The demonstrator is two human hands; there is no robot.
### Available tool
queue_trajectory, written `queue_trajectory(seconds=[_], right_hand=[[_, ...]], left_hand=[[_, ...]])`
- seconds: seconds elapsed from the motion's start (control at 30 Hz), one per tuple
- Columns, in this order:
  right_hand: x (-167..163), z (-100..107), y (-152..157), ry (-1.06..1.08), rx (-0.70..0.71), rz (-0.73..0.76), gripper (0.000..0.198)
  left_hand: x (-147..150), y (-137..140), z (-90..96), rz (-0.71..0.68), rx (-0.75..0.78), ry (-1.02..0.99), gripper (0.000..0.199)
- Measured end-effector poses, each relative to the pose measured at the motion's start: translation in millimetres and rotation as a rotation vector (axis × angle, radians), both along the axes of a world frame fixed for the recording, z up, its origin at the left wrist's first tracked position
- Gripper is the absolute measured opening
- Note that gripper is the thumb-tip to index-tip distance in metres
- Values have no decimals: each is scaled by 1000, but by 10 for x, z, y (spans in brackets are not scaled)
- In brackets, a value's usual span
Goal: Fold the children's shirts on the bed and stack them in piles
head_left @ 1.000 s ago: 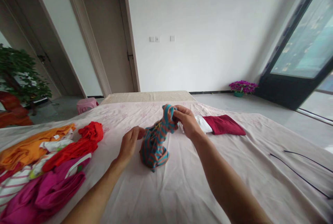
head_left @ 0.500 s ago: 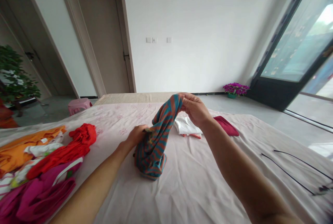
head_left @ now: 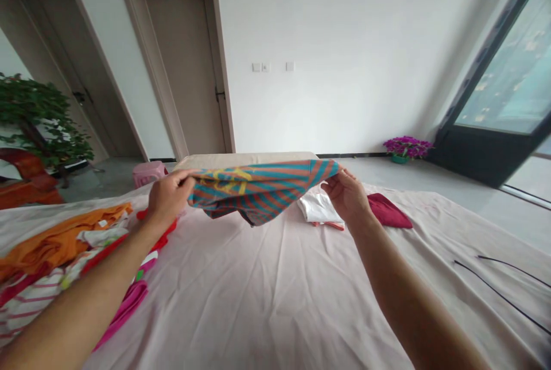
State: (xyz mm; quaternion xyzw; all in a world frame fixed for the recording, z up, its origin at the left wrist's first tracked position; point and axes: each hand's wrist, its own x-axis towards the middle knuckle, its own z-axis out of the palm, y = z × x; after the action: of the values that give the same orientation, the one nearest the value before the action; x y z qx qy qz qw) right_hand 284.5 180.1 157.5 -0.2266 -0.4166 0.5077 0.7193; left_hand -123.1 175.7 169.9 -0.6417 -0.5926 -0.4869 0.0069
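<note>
A teal and rust striped garment [head_left: 262, 186] with a yellow print is stretched sideways in the air above the bed. My left hand [head_left: 170, 195] is closed on its left end. At its right end, my right hand [head_left: 346, 192] pinches a corner between thumb and fingers. The cloth sags in the middle and its lower edge hangs over the pale sheet [head_left: 275, 295]. Its exact kind is hard to tell while it is bunched. Just left of my right hand lies a folded white cloth [head_left: 321, 207] with an orange-red piece under it.
A heap of clothes, with an orange garment [head_left: 64, 241] and a magenta one [head_left: 124, 310], lies at the left. A folded dark red cloth [head_left: 390, 210] sits right of my right hand. Thin black rods [head_left: 499, 287] lie at the right. A pink stool [head_left: 149, 172] stands beyond the bed.
The striped garment was bunched and hanging down to the sheet; now it is lifted and spread sideways. My left hand has moved left and up, my right hand slightly right. The view has shifted left.
</note>
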Motion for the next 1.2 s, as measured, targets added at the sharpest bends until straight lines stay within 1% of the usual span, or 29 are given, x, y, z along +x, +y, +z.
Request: queue_trajectory(seconds=[0.03, 0.07, 0.1, 0.17, 0.2, 0.23, 0.27, 0.3, 0.37, 0.4, 0.43, 0.47, 0.53, 0.57, 0.6, 0.63, 0.67, 0.7, 0.73, 0.77, 0.8, 0.83, 0.87, 0.9, 0.97, 1.03, 1.07, 1.13, 1.2], right_hand=[[54, -167, -15, -3, -66, -7, 15], [117, -352, -34, -18, -152, -25, 14], [182, -544, -57, -60, -252, -52, 13], [297, -903, -120, -260, -425, -178, 13], [333, -1049, -160, -394, -466, -263, 13], [345, -1161, -203, -527, -478, -352, 16], [330, -1235, -246, -655, -460, -439, 20], [283, -1271, -288, -774, -414, -516, 24], [97, -1246, -360, -994, -271, -597, 29], [-37, -1201, -389, -1093, -196, -587, 28], [-190, -1147, -414, -1180, -127, -535, 28], [-356, -1093, -436, -1243, -82, -449, 28], [-697, -1016, -471, -1327, -52, -237, 28], [-860, -1001, -482, -1378, -47, -167, 25], [-1011, -1003, -486, -1438, -47, -132, 22], [-1148, -1021, -481, -1504, -50, -129, 20], [-1267, -1051, -466, -1567, -56, -146, 23], [-1368, -1089, -441, -1619, -62, -167, 26], [-1449, -1130, -407, -1653, -70, -186, 27], [-1510, -1171, -365, -1659, -80, -201, 24], [-1552, -1207, -319, -1629, -92, -205, 20], [-1575, -1236, -271, -1555, -109, -184, 15], [-1579, -1255, -227, -1424, -139, -145, 12], [-1568, -1264, -187, -1234, -183, -87, 12], [-1506, -1256, -132, -741, -275, 65, 16], [-1413, -1223, -108, -288, -347, 186, 20], [-1364, -1202, -106, -133, -371, 219, 21], [-1274, -1158, -113, 31, -413, 268, 19], [-1208, -1112, -127, 98, -455, 313, 15]], left_hand=[[61, -157, -155, -57, 15, 109, 34], [120, -318, -340, -146, 13, 188, 32], [172, -473, -542, -268, -43, 238, 31], [239, -735, -942, -513, -269, 281, 30], [249, -828, -1116, -564, -374, 265, 28], [246, -891, -1261, -555, -443, 218, 26], [232, -925, -1372, -498, -480, 149, 27], [215, -935, -1449, -406, -485, 73, 29], [196, -912, -1515, -220, -462, -44, 36], [206, -893, -1514, -162, -463, -63, 38], [233, -876, -1502, -135, -476, -52, 40], [276, -863, -1482, -127, -496, -18, 41], [390, -843, -1444, -113, -529, 83, 40], [447, -831, -1433, -105, -536, 137, 35], [494, -815, -1431, -95, -538, 177, 27], [527, -791, -1438, -86, -538, 189, 19], [544, -762, -1455, -85, -539, 164, 13], [543, -729, -1480, -93, -535, 96, 11], [528, -695, -1511, -107, -523, -16, 12], [501, -663, -1545, -124, -507, -172, 13], [469, -636, -1576, -145, -488, -357, 16], [433, -615, -1601, -171, -466, -555, 19], [398, -600, -1614, -192, -442, -750, 21], [366, -591, -1616, -203, -418, -927, 23], [317, -578, -1590, -205, -370, -1186, 21], [285, -563, -1557, -189, -320, -1298, 18], [273, -553, -1552, -171, -305, -1309, 17], [247, -537, -1586, -108, -302, -1269, 18], [216, -536, -1662, -29, -335, -1147, 20]])
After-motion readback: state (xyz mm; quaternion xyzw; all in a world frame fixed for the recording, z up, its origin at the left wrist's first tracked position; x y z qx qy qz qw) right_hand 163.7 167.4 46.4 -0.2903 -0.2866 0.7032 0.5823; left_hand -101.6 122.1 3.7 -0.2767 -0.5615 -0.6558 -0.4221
